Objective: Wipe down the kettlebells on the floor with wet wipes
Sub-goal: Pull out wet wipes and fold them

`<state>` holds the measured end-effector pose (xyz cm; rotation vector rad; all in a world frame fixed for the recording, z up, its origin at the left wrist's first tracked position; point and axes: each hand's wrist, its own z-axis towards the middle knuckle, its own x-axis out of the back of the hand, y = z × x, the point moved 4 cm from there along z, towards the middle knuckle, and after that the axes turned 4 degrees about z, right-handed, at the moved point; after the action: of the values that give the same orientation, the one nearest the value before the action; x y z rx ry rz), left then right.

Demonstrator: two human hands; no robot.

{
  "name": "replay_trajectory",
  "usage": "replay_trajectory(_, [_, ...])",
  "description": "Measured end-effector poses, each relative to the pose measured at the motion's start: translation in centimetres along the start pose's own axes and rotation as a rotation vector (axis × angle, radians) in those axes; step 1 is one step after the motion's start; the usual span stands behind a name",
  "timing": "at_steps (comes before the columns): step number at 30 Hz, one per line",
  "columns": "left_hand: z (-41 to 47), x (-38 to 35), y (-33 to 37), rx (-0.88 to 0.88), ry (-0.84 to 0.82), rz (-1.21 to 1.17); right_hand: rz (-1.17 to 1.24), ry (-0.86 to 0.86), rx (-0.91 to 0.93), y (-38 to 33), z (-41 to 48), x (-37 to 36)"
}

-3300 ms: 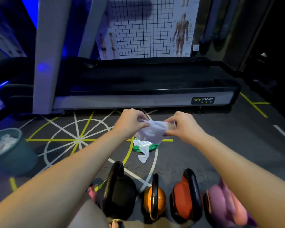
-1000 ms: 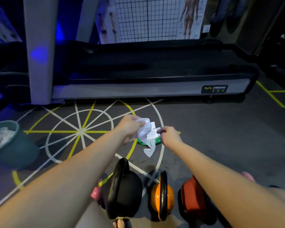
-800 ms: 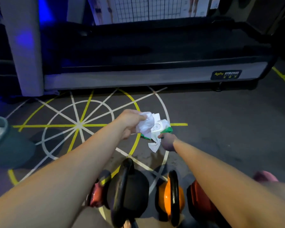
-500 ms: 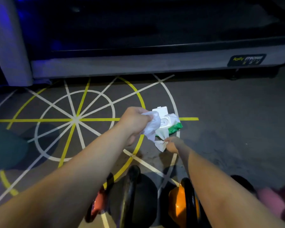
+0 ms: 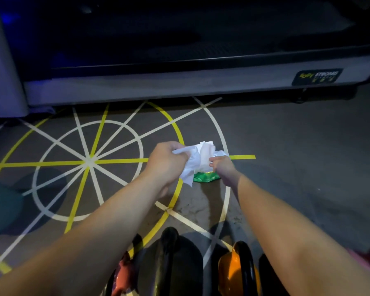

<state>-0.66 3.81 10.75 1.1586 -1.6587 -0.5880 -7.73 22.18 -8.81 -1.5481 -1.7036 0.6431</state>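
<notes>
Right hand (image 5: 222, 168) reached wipes pack (image 5: 206, 177), grip pinching it | left hand (image 5: 167, 165) grip clutches wipe (image 5: 192, 165) | line-marked floor (image 5: 286, 157), treadmill (image 5: 179, 84) behind

A crumpled white wet wipe (image 5: 192, 165) hangs from the grip of the left hand (image 5: 167, 163), above a green wipe pack (image 5: 205, 177) lying on the floor, its white top open. Along the near edge stand kettlebells in a row: a small red one (image 5: 124, 274) at left, a large black one (image 5: 169, 268), and an orange one (image 5: 233, 272) with a black handle.
</notes>
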Motion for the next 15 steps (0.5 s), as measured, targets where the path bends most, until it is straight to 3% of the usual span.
replay_trajectory(5, [0.2,-0.8,0.7,-0.027,0.000,0.010,-0.376,-0.092,-0.059,-0.4,-1.3,0.0])
replay_trajectory(8, [0.3,-1.9,1.2,-0.033,0.003,0.048,-0.405,-0.055,0.027,-0.7,-3.1,1.8])
replay_trajectory(11, [-0.9,-4.4,3.1,-0.068,-0.076,0.065,0.053,-0.021,0.057,-2.8,-6.6,6.3])
replay_trajectory(13, [-2.7,-6.9,5.4,-0.131,-0.187,0.036,0.284,-0.180,0.068,-4.7,-10.7,9.9])
replay_trajectory(15, [-5.2,-9.3,8.3,-0.219,-0.289,0.002,0.308,-0.340,0.144,-5.8,-15.0,14.0])
